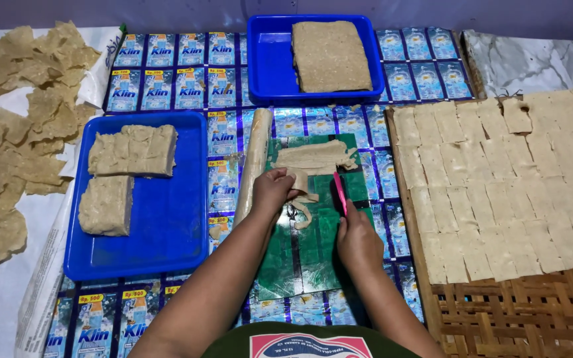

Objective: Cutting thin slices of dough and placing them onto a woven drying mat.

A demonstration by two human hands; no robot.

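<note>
1. Left hand (274,189) pinches dough trimmings (302,199) on the green cutting sheet (313,245).
2. Right hand (356,242) is closed around a pink cutter (340,192), just beside a flattened dough sheet (313,158).
3. Done: bamboo rack (499,311) mostly covered with cut squares (499,179).
4. Left: dough blocks (117,176) in blue trays (167,225).

Two blue plastic trays sit out: the near tray (167,252) carries two dough blocks, one long (134,150) and one squarer (106,205), and the far tray (266,73) carries one flat slab (330,56). One green cutting mat (300,258) bears one rolled-out dough sheet (313,158), with one rolling pin (254,159) beside it and one pink cutter (340,193). One woven bamboo rack (499,318) holds several rows of cut squares, too many to count surely, and one loose heap of dried scraps (21,119) lies apart.
</note>
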